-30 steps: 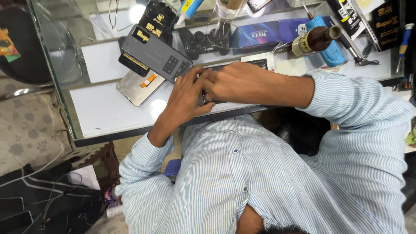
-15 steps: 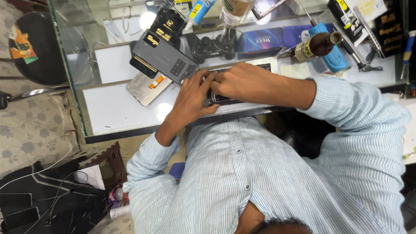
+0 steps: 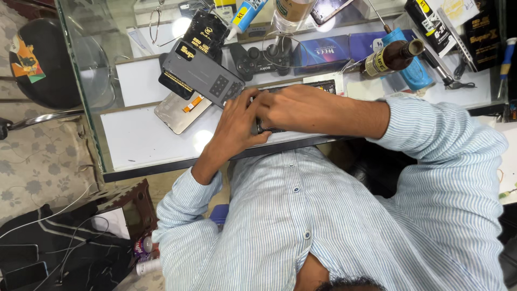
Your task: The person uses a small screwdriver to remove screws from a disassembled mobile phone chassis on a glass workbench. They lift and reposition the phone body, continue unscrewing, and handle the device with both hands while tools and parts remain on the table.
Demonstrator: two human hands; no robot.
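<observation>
Both my hands rest together on a dark phone (image 3: 267, 130) that lies flat on a white mat (image 3: 151, 143) on the glass table. My left hand (image 3: 237, 125) covers the phone's near end, fingers curled over its edge. My right hand (image 3: 301, 108) reaches across from the right and presses down on the phone's top, fingertips meeting those of the left hand. Most of the phone is hidden under the hands; only a thin dark edge shows.
A grey phone back cover (image 3: 202, 81) and a loose display panel (image 3: 180, 112) lie left of the hands. Behind are a black game controller (image 3: 258, 59), a blue box (image 3: 323, 54), a brown bottle (image 3: 390, 56), a glue tube (image 3: 245, 13) and hand tools (image 3: 447, 70). A black stool (image 3: 46, 59) stands far left.
Both hands stay on the phone and have barely shifted. The view has drifted, so the table and hands sit a little further right and lower in the picture.
</observation>
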